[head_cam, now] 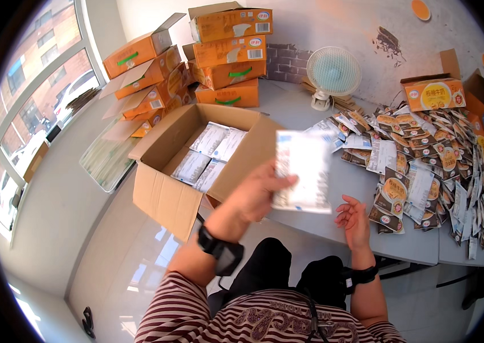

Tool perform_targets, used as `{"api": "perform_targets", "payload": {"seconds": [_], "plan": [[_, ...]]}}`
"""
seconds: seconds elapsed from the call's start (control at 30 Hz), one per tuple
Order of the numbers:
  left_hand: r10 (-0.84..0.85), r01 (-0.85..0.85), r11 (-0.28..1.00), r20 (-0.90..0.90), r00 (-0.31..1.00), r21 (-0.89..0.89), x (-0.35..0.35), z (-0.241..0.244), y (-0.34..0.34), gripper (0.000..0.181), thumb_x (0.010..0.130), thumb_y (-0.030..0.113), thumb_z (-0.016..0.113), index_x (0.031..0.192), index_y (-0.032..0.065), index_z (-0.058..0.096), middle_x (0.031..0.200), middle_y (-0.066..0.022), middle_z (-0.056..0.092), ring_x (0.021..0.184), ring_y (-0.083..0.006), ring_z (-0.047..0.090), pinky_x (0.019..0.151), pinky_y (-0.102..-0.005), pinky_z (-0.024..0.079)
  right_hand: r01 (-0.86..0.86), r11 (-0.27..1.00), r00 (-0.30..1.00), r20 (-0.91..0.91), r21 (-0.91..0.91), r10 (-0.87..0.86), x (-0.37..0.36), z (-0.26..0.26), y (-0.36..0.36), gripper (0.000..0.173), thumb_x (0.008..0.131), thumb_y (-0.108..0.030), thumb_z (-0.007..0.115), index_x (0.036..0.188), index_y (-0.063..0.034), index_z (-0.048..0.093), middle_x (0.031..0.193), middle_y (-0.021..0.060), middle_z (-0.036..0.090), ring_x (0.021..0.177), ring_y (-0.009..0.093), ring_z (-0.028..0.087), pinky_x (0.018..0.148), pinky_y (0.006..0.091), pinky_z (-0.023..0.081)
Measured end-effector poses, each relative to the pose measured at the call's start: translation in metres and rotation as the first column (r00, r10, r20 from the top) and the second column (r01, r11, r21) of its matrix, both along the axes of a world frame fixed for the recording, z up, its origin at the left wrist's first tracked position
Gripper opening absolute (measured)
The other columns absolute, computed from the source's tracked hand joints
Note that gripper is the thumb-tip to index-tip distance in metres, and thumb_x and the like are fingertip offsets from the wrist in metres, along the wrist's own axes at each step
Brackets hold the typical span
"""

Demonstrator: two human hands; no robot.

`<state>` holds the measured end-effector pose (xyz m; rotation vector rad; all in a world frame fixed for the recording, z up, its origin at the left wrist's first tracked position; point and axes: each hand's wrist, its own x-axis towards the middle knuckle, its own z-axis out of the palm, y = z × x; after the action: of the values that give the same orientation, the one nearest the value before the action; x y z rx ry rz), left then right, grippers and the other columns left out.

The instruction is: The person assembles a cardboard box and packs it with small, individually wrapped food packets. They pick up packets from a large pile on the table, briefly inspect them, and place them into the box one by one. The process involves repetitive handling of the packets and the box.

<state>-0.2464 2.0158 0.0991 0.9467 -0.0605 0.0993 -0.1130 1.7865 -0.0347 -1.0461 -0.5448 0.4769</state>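
My left hand (257, 191) grips the near left edge of a white printed sachet (304, 171), held up above the grey table (336, 214). To its right my right hand (355, 221) is raised near the table's front edge with its fingers apart, holding nothing. Left of my left hand an open cardboard carton (156, 124) holds several white sachets (190, 167), laid flat in side-by-side rows. A large heap of brown and white sachets (394, 191) spreads over the table to the right of my right hand.
Stacked orange milk cartons (229, 53) stand behind the open carton, with another stack (143, 81) by the window. A small desk fan (334, 73) is at the back. An orange carton (435, 94) stands behind the heap. A clear plastic tray (107, 158) lies left of the open carton.
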Motion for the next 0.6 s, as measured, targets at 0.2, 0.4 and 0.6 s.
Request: {"api": "perform_targets", "payload": {"seconds": [0.2,0.4,0.6], "plan": [[0.344,-0.361,0.903,0.115,0.932,0.233,-0.034,0.049,0.103,0.036,0.084,-0.001,0.054,0.120,-0.0026,0.046,0.115,-0.0159,0.058,0.100,-0.0232,0.061,0.090,-0.0373,0.049,0.013,1.000,1.000,0.014,-0.007,-0.013,0.000,-0.001,0.000,0.057,0.098,-0.047,0.026,0.119,0.0008,0.049,0.089,0.0078,0.059,0.069,0.013,0.057,0.061,0.0234,0.045],[0.525,-0.399,0.792,-0.182,0.832,0.461,-0.050,0.008,0.200,0.035,0.082,-0.005,0.055,0.116,-0.0032,0.049,0.109,-0.0154,0.060,0.099,-0.0252,0.061,0.087,-0.0396,0.050,0.009,1.000,1.000,0.007,0.010,-0.009,0.002,-0.003,0.001,0.056,0.098,-0.046,0.026,0.117,0.0015,0.049,0.088,0.0082,0.059,0.070,0.013,0.057,0.061,0.0241,0.044],[0.515,-0.202,0.759,-0.381,0.768,0.619,-0.050,-0.039,0.218,0.042,0.079,-0.005,0.059,0.119,-0.0059,0.047,0.112,-0.0166,0.059,0.098,-0.0269,0.061,0.085,-0.0384,0.050,0.032,0.999,0.999,-0.019,-0.020,-0.032,-0.001,0.001,0.001,0.054,0.098,-0.045,0.028,0.116,0.0014,0.050,0.086,0.0076,0.058,0.069,0.013,0.056,0.060,0.0239,0.043]]}}
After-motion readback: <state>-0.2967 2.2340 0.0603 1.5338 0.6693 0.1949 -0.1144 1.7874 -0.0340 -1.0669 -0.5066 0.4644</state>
